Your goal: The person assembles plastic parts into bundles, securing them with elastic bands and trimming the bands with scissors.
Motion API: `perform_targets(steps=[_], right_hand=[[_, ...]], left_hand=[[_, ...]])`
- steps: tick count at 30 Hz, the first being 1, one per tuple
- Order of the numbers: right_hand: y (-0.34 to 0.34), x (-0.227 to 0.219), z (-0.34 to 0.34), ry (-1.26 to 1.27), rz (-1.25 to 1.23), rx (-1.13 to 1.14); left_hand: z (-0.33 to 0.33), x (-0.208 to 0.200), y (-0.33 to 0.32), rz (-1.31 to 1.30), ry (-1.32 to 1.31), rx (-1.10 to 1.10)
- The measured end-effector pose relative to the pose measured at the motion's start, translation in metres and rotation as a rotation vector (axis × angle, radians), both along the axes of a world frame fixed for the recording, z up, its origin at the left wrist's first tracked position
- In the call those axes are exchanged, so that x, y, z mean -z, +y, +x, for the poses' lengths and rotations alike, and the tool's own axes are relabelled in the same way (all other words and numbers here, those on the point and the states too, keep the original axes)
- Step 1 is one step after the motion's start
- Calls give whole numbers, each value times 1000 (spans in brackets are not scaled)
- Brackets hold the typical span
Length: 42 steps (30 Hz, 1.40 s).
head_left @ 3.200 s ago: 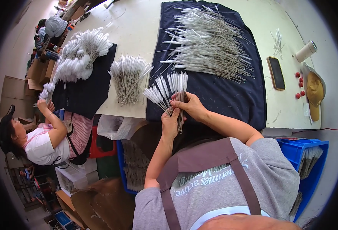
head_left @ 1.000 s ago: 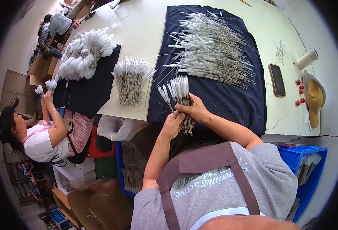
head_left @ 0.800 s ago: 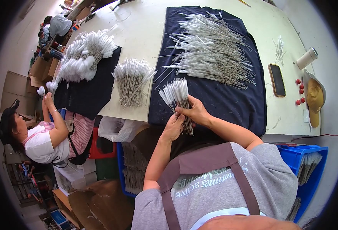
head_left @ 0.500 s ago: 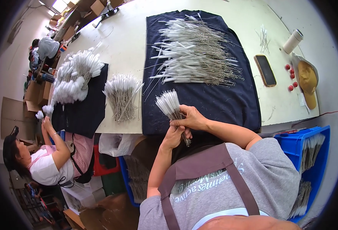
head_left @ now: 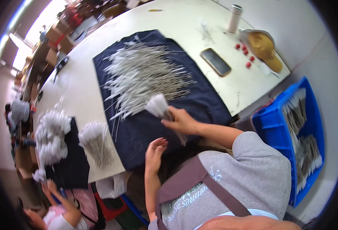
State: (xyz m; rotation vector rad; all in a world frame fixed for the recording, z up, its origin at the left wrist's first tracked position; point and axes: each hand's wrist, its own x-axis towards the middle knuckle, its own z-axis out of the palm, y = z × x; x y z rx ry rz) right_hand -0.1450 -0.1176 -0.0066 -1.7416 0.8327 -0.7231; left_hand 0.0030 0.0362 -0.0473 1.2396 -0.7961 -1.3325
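A bundle of straw brushes [head_left: 157, 105] is gripped in my right hand [head_left: 182, 121], white bristle heads up to the left and thin wire ends showing below the fist. My left hand [head_left: 155, 151] is apart from the bundle at the near edge of the table, fingers loosely bent, nothing in it. Beyond the bundle, a wide heap of loose straw brushes [head_left: 142, 76] lies on a dark blue cloth [head_left: 134, 153]. To the left stands a packed bunch of brushes [head_left: 96, 143].
Fluffy white brushes [head_left: 53, 134] lie farther left, near a co-worker [head_left: 67, 209]. On the table's right are a phone [head_left: 215, 62], red balls [head_left: 245, 51], a bottle [head_left: 234, 18] and a tan cap [head_left: 263, 48]. A blue crate [head_left: 270, 130] with brush bundles stands at my right.
My left hand has let go of the bundle and drawn away. The right hand now holds it alone. The whole view has turned toward the right-hand crate.
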Motion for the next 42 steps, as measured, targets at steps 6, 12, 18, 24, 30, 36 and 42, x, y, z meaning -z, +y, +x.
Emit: perform_targets(steps=[6,12,18,24,30,36,42], right_hand=[[-107,24,-135,564,-351,615],[-168,74,-266,923,-238,914],[-179,44,-227,1113,-206,701],[-188,46,-251,1212,-150,665],[-177,30,-234,1278,-165,725],[-167,19,-214,1149,-388,819],[-145,-10,-135,694,-745,641]], left_hand=[[99,-21,22,24,-419,-700],[231,-3,48,180,-1307,-1009],[320,18,91,739,-721,-740],[265,-15,40,710,-1298,-731],[221,-27,23,889,-1420,-452],[222,-26,7,966,-1477,-481],[238,-19,1,856,-1533,-507]])
